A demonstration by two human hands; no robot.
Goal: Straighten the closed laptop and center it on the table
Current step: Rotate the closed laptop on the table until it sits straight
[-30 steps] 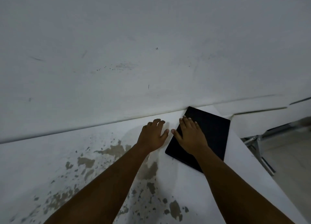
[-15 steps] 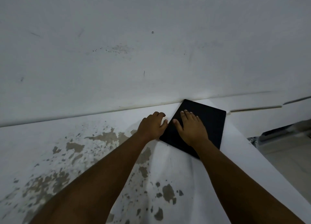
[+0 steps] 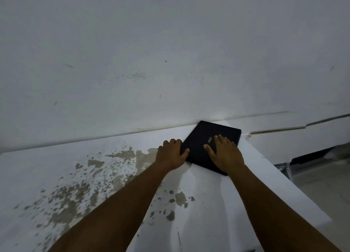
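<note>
A closed black laptop point(image 3: 210, 136) with a small logo lies skewed at the far right corner of the white table point(image 3: 113, 176), one corner against the wall. My left hand point(image 3: 171, 153) grips its left edge, thumb on the lid and fingers curled at the side. My right hand point(image 3: 225, 153) lies flat on the lid with fingers spread, covering the near right part.
A white wall point(image 3: 170, 52) rises directly behind the table. The tabletop has brown patches of peeled paint point(image 3: 125, 157) left of the laptop. The table's right edge point(image 3: 284, 179) drops to a floor with a dark metal frame point(image 3: 306, 157) beyond.
My left hand has shifted right from the tabletop onto the laptop's left edge. The right hand has slid farther onto the lid, and the logo now shows. The laptop stays skewed in its corner.
</note>
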